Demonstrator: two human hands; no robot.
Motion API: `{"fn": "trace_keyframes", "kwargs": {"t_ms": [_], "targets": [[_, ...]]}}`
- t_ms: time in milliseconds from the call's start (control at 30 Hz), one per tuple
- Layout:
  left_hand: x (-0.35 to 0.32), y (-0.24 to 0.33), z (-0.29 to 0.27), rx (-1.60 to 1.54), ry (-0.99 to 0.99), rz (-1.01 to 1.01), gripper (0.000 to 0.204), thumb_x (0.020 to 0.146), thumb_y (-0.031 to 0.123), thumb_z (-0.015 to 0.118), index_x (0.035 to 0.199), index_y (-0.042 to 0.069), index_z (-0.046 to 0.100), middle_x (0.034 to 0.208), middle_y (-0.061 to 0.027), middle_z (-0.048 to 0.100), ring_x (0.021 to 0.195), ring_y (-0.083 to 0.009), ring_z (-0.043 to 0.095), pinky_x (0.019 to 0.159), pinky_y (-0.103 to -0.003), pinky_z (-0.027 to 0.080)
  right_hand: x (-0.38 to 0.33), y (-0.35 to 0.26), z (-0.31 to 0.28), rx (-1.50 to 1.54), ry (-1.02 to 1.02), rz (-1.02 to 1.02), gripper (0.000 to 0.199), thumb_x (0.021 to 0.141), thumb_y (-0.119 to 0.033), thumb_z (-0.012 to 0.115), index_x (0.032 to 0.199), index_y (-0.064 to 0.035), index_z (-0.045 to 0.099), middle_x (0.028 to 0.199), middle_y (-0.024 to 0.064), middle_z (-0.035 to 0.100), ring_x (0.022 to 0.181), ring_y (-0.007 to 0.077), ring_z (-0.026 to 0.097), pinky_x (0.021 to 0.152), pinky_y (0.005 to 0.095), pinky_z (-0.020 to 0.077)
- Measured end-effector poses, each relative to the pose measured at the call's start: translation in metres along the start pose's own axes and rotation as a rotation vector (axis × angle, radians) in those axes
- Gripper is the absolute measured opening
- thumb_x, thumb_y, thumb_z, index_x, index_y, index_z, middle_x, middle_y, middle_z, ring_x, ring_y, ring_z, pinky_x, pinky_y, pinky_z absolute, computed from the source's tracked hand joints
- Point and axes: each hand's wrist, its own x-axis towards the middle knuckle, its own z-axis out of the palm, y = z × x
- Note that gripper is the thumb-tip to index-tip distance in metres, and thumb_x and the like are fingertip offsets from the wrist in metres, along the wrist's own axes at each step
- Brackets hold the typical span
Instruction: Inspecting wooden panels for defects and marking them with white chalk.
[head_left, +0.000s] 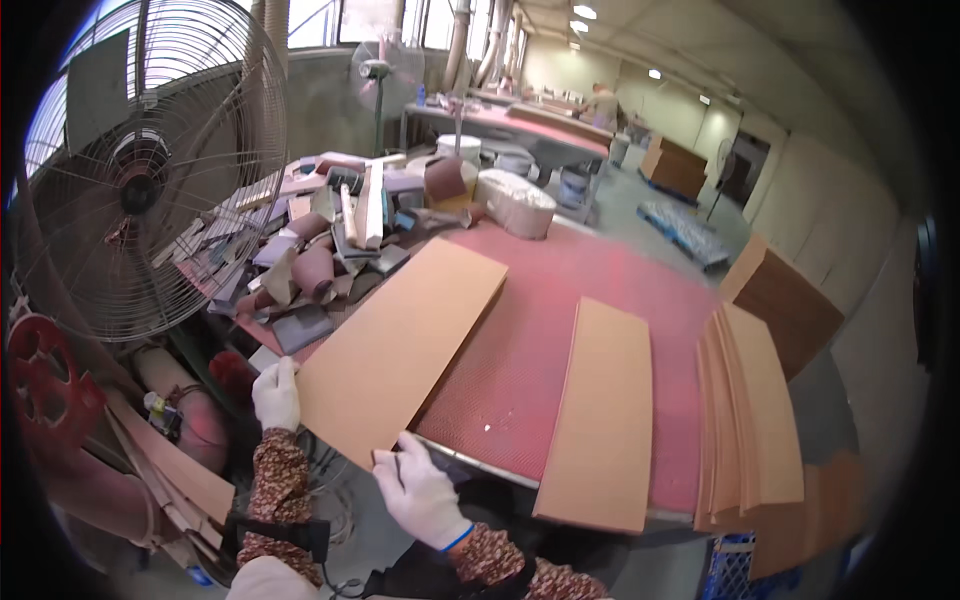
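A flat tan wooden board (pixel 400 340) lies tilted across the left part of the red work table, its near end jutting past the table's front edge. My left hand (pixel 277 394), in a white glove, grips the near left corner. At the near right corner my right hand (pixel 422 492), gloved too, pinches the board's edge between thumb and fingers. To the right, another tan board (pixel 600 415) rests on the red mat. Farther right stands a stack of similar boards (pixel 750 410) at the table's end.
The red table (pixel 510 370) has a metal front edge. Sandpaper rolls and scraps (pixel 315 270) heap at its far left, beside a large fan (pixel 140 190). A white tub-like block (pixel 515 200) sits at the back. A blue crate (pixel 735 570) is below right; a person (pixel 602 105) stands far off.
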Motion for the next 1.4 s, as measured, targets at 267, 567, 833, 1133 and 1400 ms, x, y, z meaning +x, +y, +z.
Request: {"fn": "trace_keyframes", "kwargs": {"t_ms": [267, 567, 833, 1133, 1400], "targets": [[-0.026, 0.007, -0.009, 0.319, 0.176, 0.169, 0.021, 0.095, 0.027, 0.072, 0.096, 0.006, 0.075, 0.102, -0.0165, 0.073, 0.099, -0.0390, 0.068, 0.089, -0.050, 0.053, -0.056, 0.033, -0.013, -0.056, 0.188, -0.120, 0.032, 0.106, -0.026, 0.067, 0.130, -0.0053, 0.067, 0.116, 0.0234, 0.073, 0.106, 0.0390, 0.073, 0.088, 0.0501, 0.0588], [-0.064, 0.193, -0.081, -0.196, 0.120, 0.599, 0.056, 0.086, -0.002, 0.066, 0.142, -0.001, 0.060, 0.136, -0.0104, 0.062, 0.119, -0.0209, 0.061, 0.104, -0.036, 0.050, -0.090, 0.094, -0.133, -0.224, 0.616, -0.113, 0.024, 0.105, -0.015, 0.066, 0.126, -0.0039, 0.069, 0.102, 0.0213, 0.074, 0.092, 0.0325, 0.074, 0.081, 0.0474, 0.0600], [-0.098, 0.290, -0.126, -0.797, 0.599, 0.835, 0.049, 0.107, 0.033, 0.067, 0.140, -0.003, 0.060, 0.136, -0.0112, 0.063, 0.123, -0.0196, 0.062, 0.107, -0.032, 0.049, -0.101, 0.100, -0.200, -0.457, 0.568, 0.325, 0.033, 0.112, -0.027, 0.055, 0.103, 0.0023, 0.066, 0.097, 0.0239, 0.069, 0.091, 0.0420, 0.070, 0.080, 0.0495, 0.0549], [-0.175, 0.290, -0.150, -0.777, 0.291, 0.860, 0.035, 0.108, 0.028, 0.065, 0.130, 0.000, 0.062, 0.124, -0.0076, 0.063, 0.114, -0.0170, 0.061, 0.099, -0.030, 0.050, -0.122, 0.107, -0.201, -0.546, 0.607, 0.354, 0.028, 0.111, -0.026, 0.058, 0.113, 0.0008, 0.069, 0.105, 0.0232, 0.070, 0.094, 0.0429, 0.070, 0.081, 0.0484, 0.0569], [-0.248, 0.207, -0.122, -0.944, 0.005, 0.343, 0.025, 0.109, 0.023, 0.064, 0.122, 0.003, 0.065, 0.115, -0.0046, 0.062, 0.106, -0.0148, 0.061, 0.093, -0.029, 0.051, -0.120, 0.099, -0.197, -0.446, 0.659, 0.169, 0.019, 0.110, -0.017, 0.059, 0.110, 0.0002, 0.067, 0.100, 0.0200, 0.069, 0.085, 0.0396, 0.071, 0.073, 0.0462, 0.0562]]}}
